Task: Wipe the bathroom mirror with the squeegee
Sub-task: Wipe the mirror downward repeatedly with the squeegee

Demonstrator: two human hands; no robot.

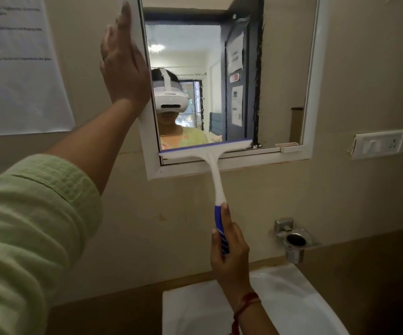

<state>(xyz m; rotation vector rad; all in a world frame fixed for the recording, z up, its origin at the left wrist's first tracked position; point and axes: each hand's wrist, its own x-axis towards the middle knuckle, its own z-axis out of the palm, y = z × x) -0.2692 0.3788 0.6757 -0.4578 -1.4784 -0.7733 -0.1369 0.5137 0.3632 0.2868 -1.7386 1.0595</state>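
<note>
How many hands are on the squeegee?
1. The right hand grips the squeegee by its blue handle, below the mirror. The left hand lies flat on the mirror's left frame instead.

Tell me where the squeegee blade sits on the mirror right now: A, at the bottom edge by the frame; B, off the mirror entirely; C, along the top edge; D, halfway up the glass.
A: the squeegee blade lies across the bottom of the mirror glass, just above the lower frame, its handle held by the right hand.

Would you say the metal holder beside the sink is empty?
Empty, as far as visible: the metal cup holder shows only a dark, open interior.
</note>
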